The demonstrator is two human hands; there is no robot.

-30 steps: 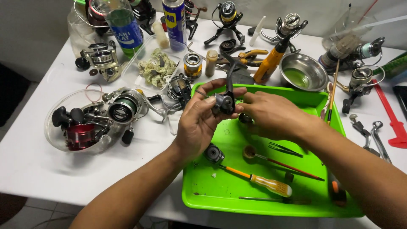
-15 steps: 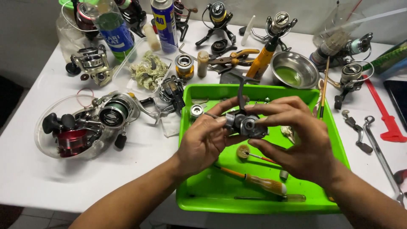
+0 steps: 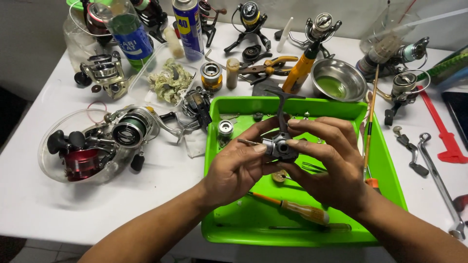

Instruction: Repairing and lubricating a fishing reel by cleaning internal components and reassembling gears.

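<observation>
My left hand [image 3: 239, 168] and my right hand [image 3: 331, 163] hold a small grey fishing reel body [image 3: 280, 145] between them, above a bright green tray [image 3: 375, 141]. Its dark stem sticks up between my fingers and a thin shaft pokes out to the left. Both thumbs and forefingers pinch the body from either side. Below my hands in the tray lies a screwdriver with a yellow handle [image 3: 304, 213]. A small silver spool [image 3: 225, 129] sits in the tray's far left corner.
Several fishing reels lie over the white table [image 3: 29, 204], some in a clear bowl [image 3: 53, 146] at the left. A spray can [image 3: 187, 22], a green bottle [image 3: 124, 31], a metal bowl [image 3: 339, 80], orange pliers [image 3: 270, 65] and reel handles [image 3: 412, 153] surround the tray.
The view has shifted, so the tray sits more central. My hands have turned the reel body and drawn it closer, with the right hand's fingers now spread over its top.
</observation>
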